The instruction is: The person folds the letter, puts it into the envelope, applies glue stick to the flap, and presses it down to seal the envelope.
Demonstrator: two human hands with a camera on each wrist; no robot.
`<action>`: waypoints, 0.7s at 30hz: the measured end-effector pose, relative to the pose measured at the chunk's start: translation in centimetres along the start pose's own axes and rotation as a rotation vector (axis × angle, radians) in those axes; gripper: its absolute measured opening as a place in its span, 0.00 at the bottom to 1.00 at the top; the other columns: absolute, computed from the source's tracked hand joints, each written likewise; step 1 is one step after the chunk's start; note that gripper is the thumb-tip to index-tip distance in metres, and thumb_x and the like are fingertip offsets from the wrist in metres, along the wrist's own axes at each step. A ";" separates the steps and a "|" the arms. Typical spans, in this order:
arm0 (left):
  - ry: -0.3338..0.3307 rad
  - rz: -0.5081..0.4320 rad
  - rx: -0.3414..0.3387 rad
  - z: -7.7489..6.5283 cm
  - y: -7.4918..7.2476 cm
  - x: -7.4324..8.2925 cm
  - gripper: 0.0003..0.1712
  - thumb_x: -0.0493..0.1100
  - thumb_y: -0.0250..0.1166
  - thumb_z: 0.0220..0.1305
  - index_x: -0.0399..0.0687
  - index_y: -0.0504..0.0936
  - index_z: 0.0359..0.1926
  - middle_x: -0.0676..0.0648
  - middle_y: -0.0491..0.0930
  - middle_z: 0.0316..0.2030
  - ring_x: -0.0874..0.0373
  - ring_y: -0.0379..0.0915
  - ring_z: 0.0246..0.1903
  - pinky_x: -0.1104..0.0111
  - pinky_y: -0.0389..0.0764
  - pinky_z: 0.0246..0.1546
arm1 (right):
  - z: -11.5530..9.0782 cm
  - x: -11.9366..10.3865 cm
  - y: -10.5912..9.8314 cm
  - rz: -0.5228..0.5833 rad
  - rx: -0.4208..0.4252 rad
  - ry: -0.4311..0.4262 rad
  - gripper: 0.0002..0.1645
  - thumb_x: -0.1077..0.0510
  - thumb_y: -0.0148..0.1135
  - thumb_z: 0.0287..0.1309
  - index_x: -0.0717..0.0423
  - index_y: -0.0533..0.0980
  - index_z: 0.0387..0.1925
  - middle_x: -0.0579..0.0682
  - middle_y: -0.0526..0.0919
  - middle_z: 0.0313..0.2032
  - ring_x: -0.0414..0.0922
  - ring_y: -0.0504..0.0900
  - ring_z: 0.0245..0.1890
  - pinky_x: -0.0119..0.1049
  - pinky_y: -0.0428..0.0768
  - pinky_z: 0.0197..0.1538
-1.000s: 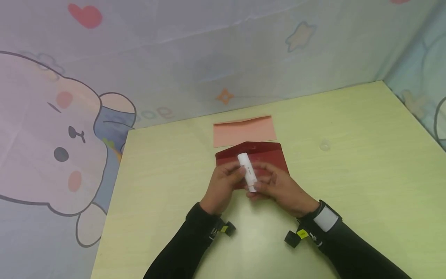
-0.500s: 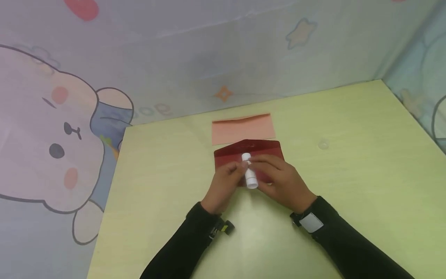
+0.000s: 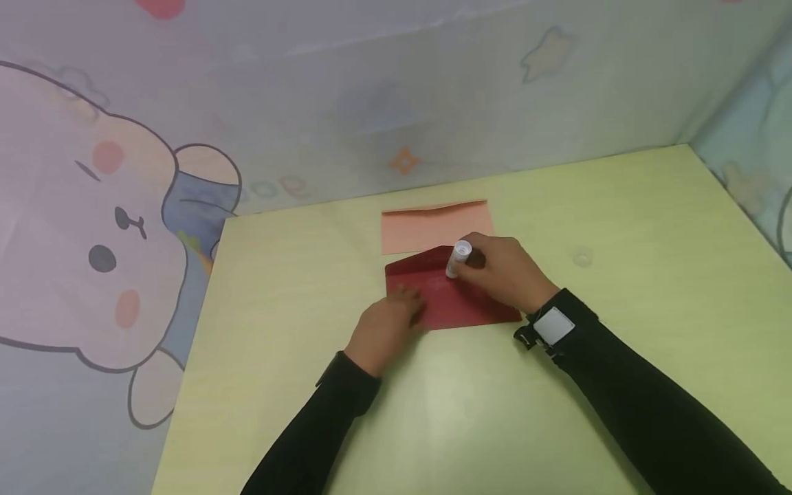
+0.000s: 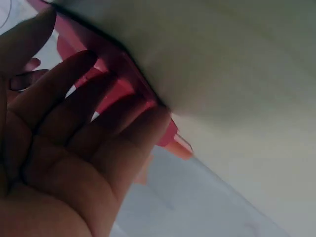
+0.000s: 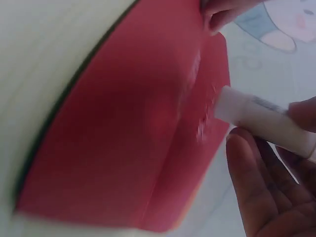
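A red envelope lies flap up on the table, with whitish smears along its flap in the right wrist view. My right hand pinches a white glue stick between thumb and fingers. The stick is tilted, its lower end at the flap; in the right wrist view that pale end is over the smears. At the envelope's left part is my left hand, slightly blurred. Its fingers look loosely extended in the left wrist view, tips against the red paper.
Behind the red envelope lies a salmon-pink envelope, close to its flap. A small clear round piece sits on the pale yellow table to the right. A printed cloth hangs along the table's back edge.
Both hands were together on the glue stick; the left hand has let go and moved down-left onto the envelope. The right hand has carried the stick up to the flap and tipped it.
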State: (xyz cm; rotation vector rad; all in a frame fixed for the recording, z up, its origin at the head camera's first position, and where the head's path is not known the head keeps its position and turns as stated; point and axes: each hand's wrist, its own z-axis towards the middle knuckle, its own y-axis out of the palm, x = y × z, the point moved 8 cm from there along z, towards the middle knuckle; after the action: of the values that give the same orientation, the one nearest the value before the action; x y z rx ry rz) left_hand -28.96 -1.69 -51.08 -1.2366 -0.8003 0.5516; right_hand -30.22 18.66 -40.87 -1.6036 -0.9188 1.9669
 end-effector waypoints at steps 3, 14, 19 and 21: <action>0.034 0.036 0.011 0.1 -0.3 1.4 0.20 0.53 0.83 0.70 0.52 0.93 0.57 0.46 0.90 0.66 0.46 0.90 0.64 0.54 0.94 0.54 | 0.4 -0.3 1.0 -0.047 -0.048 -0.011 0.10 0.52 0.73 0.73 0.52 0.84 0.48 0.49 0.90 0.38 0.49 0.83 0.40 0.45 0.81 0.51; 0.023 0.111 -0.016 0.6 -4.0 5.5 0.17 0.56 0.85 0.67 0.53 0.95 0.48 0.51 0.94 0.51 0.51 0.91 0.37 0.58 0.90 0.30 | 0.4 -0.5 1.7 -0.159 -0.077 -0.066 0.09 0.55 0.71 0.73 0.58 0.85 0.44 0.51 0.89 0.34 0.48 0.83 0.36 0.46 0.84 0.47; 0.004 0.149 0.000 1.1 -0.7 3.7 0.22 0.63 0.85 0.63 0.59 0.95 0.50 0.54 0.94 0.57 0.52 0.92 0.40 0.57 0.88 0.27 | 0.2 -0.3 1.7 -0.190 -0.059 -0.067 0.09 0.56 0.72 0.71 0.59 0.84 0.41 0.51 0.89 0.31 0.47 0.81 0.33 0.44 0.83 0.43; -0.003 0.154 0.004 1.1 -1.0 3.8 0.22 0.62 0.86 0.62 0.59 0.96 0.50 0.54 0.94 0.54 0.53 0.91 0.39 0.57 0.88 0.27 | 0.1 -0.1 1.6 -0.190 -0.049 -0.062 0.09 0.56 0.72 0.71 0.59 0.84 0.40 0.50 0.89 0.30 0.47 0.81 0.33 0.43 0.83 0.43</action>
State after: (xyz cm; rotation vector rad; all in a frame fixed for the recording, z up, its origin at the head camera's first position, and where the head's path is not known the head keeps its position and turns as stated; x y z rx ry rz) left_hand -27.53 1.56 -49.07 -1.3013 -0.7094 0.6791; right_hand -30.18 17.42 -41.96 -1.4300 -1.1089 1.8846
